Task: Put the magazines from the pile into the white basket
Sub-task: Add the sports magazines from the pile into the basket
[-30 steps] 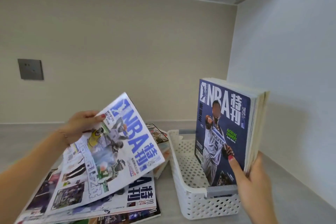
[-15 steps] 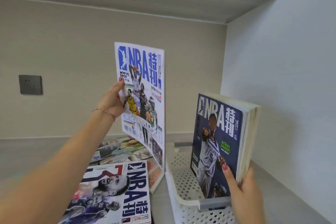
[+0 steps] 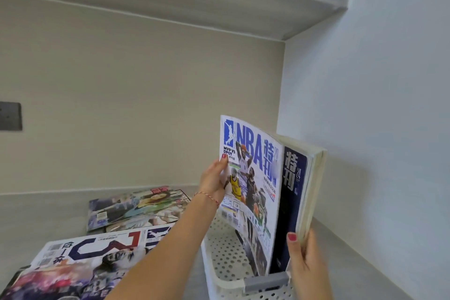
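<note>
The left hand (image 3: 214, 181) pinches a white-covered magazine (image 3: 253, 192) by its spine edge, thumb on the cover and fingers behind, holding it upright with its lower edge already down inside the white basket (image 3: 224, 258). Just to the right of it, the right hand (image 3: 305, 263) is closed around the lower edge of the standing stack (image 3: 302, 182), propping those magazines upright against the far side. A single issue looks light, thin and glossy, so it will likely flop or slide; a hold along the spine keeps it stiff. Below and left of the left forearm, the remaining pile (image 3: 80, 265) lies flat on the bench (image 3: 36, 214), with more magazines behind it.
</note>
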